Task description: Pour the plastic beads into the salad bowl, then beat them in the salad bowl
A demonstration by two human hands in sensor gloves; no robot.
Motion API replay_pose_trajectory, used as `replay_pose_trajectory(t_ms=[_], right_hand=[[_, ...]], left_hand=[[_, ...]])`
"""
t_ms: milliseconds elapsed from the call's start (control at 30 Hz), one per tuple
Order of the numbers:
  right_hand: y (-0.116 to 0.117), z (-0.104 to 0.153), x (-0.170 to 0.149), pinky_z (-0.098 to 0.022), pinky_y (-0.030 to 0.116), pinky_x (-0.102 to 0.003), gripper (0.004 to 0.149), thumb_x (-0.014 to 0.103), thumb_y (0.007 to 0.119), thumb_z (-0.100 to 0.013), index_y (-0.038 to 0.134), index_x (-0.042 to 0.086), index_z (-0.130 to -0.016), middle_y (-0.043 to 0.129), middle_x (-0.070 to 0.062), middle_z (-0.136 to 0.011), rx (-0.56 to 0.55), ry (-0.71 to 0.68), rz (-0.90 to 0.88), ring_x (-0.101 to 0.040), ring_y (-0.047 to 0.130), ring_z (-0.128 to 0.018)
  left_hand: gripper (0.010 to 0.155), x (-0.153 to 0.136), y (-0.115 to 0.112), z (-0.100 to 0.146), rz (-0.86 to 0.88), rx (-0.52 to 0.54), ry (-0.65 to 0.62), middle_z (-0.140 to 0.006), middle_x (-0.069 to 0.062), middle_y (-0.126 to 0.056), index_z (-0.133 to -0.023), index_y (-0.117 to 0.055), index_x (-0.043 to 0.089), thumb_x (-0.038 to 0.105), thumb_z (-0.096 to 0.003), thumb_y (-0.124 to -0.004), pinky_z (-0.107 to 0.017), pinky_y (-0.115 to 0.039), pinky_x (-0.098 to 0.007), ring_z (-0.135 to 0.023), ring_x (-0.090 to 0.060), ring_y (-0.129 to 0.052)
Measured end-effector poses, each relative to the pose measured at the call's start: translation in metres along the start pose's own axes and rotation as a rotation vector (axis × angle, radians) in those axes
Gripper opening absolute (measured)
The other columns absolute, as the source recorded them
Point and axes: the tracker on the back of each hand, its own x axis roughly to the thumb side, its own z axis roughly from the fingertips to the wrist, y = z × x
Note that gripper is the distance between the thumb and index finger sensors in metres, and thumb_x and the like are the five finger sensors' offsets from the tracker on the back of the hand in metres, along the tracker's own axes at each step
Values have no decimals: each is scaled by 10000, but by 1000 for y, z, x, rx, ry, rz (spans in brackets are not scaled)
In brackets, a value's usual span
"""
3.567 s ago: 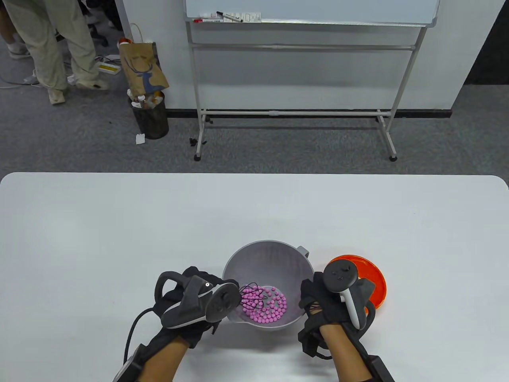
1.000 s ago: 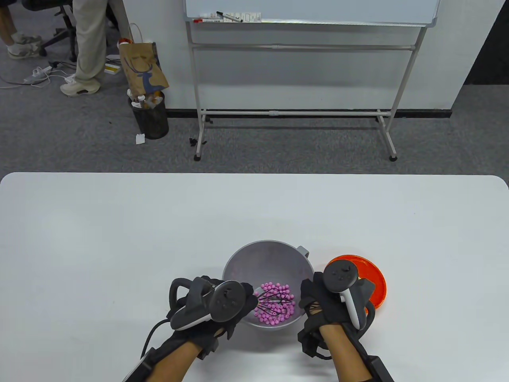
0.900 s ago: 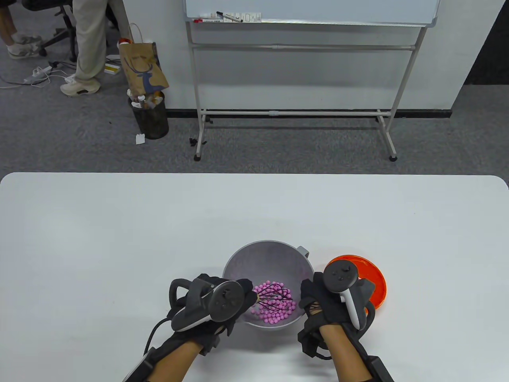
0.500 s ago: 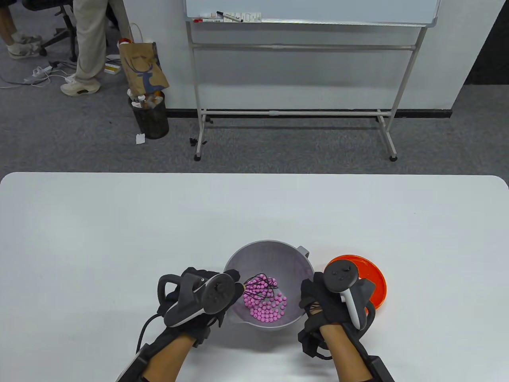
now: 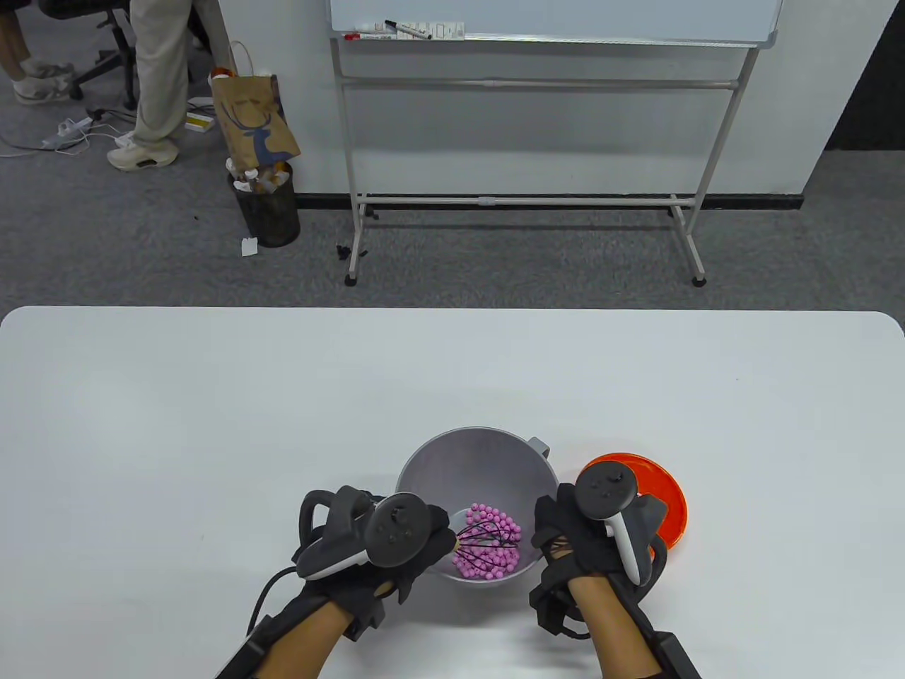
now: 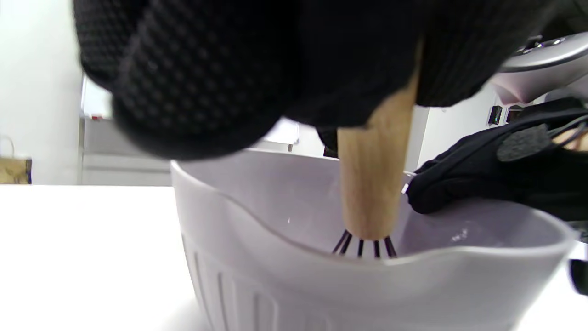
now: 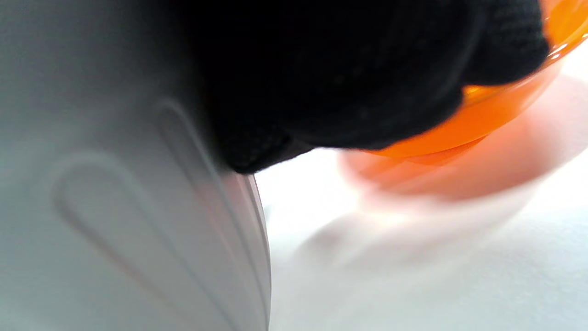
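Observation:
A grey salad bowl (image 5: 475, 453) stands near the table's front edge, with pink plastic beads (image 5: 488, 559) piled at its bottom. My left hand (image 5: 417, 544) grips the wooden handle (image 6: 374, 184) of a black wire whisk (image 5: 488, 539), whose wires sit among the beads. In the left wrist view the handle drops behind the bowl's near rim (image 6: 413, 262). My right hand (image 5: 565, 541) holds the bowl's right side, its glove pressed against the ribbed wall (image 7: 138, 220). The beads are hidden in both wrist views.
An orange dish (image 5: 664, 495) lies just right of the bowl, partly under my right hand, and shows close by as the orange dish (image 7: 505, 110) in the right wrist view. Beyond the table stand a whiteboard frame (image 5: 523, 201), a bin (image 5: 269, 205) and a person's legs (image 5: 159, 78).
My left hand has swung the whisk from the bowl's left side to the near right, and the beads have bunched toward the near right. The right hand has stayed on the bowl.

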Motion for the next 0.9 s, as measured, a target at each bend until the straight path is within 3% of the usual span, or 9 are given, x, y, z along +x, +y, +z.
replay_pose_trajectory(t_ms=[433,567,767,900], right_hand=[[0,0,0,-237,847,-394,519,461,805,-474,835,97,-843,1021,-52,-388,0,1,-1,-189,1014,-128],[0,0,0,-237,846,-395,518,460,804,-476,834,97,-844,1021,-53,-389,2,2,-5,-191,1014,-129],[0,0,0,-238,845,-397,519,459,805,-474,834,96,-844,1020,-55,-391,3,3,-9,-193,1013,-129],[0,0,0,-238,845,-397,519,458,805,-474,836,94,-842,1020,-56,-390,3,3,-9,-193,1013,-128]], left_hand=[[471,-13,-7,0,-158,171,68,-206,128,-1043,-776,-937,322,599,-404,-858,-429,-882,-407,-210,-116,-1062],[441,-14,1,0,-188,143,76,-189,114,-1043,-748,-958,325,583,-398,-881,-432,-880,-408,-202,-127,-1060],[411,-7,17,3,-236,7,58,-182,115,-1045,-708,-985,316,577,-408,-882,-433,-883,-404,-199,-125,-1060],[415,-3,22,6,-144,-46,2,-177,113,-1042,-706,-989,298,571,-412,-880,-434,-885,-398,-194,-123,-1058]])
